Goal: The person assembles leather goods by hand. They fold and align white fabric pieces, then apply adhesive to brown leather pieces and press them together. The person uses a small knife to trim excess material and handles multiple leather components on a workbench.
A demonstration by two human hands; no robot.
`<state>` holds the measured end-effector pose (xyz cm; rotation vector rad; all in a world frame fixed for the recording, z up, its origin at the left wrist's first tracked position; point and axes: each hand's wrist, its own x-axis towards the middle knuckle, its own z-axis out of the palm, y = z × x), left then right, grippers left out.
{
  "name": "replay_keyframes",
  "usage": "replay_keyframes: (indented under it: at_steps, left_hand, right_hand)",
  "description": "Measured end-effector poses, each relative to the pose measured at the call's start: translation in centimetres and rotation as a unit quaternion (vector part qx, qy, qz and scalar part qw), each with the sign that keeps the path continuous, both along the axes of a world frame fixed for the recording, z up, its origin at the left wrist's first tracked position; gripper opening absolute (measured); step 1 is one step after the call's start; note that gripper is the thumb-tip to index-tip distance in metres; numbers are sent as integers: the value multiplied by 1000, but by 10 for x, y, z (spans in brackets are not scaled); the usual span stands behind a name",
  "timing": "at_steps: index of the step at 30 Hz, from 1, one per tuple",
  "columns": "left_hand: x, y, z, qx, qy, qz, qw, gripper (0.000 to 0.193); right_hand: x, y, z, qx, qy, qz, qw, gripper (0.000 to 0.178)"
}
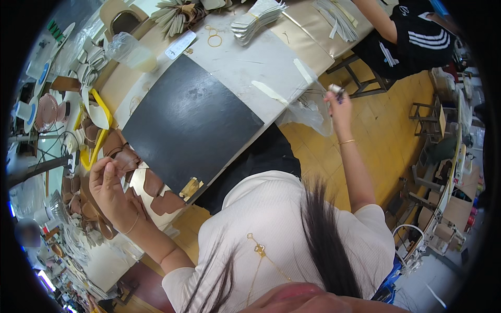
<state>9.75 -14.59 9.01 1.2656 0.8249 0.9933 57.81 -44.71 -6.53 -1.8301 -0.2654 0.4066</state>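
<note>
My right hand (340, 110) is raised past the table's right edge, closed round a small dark object with a pale, shiny end (336, 91); blur hides its kind. Beside it, a clear plastic bag (313, 116) hangs off the table edge. On the left, my left hand (107, 188) hovers by some brown leather pieces (125, 156), its thumb and fingertips pinched together. Whatever that pinch holds, if anything, is too small to make out. Between my hands lies a black rectangular board (190, 120), with a small bundle of yellowish pieces (191, 188) on its near corner.
Strapped bundles of pale strips (255, 22) lie at the table's far side, near rubber bands (214, 37) and a clear plastic cup (136, 55). A yellow-rimmed tray (104, 107) stands left. Another person (407, 39) sits at the far right, near a dark stool (360, 78).
</note>
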Motion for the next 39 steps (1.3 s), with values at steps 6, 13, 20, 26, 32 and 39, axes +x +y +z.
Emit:
replay_keyframes:
  at_steps: [6, 13, 20, 26, 32, 39]
  left_hand:
    - [10, 8, -2, 9, -36, -2, 999, 18]
    - [12, 5, -10, -82, -131, 19, 988, 24]
    - [19, -12, -29, -154, -213, -47, 964, 20]
    - [31, -36, -39, -194, -204, -17, 959, 18]
    - [37, -52, -47, -228, -211, -11, 950, 15]
    - [55, -67, -52, -249, -205, -8, 947, 14]
  right_hand:
    - [-12, -29, -54, -366, -202, 232, 878, 33]
    - [-3, -4, 50, -388, -273, 261, 841, 39]
    - [-59, 89, 84, -195, -253, 355, 879, 35]
    - [-76, 185, 54, -71, -343, 358, 866, 34]
    - [-42, 233, 38, -276, -480, 370, 746, 27]
    - [-44, 249, 33, -333, -497, 430, 676, 25]
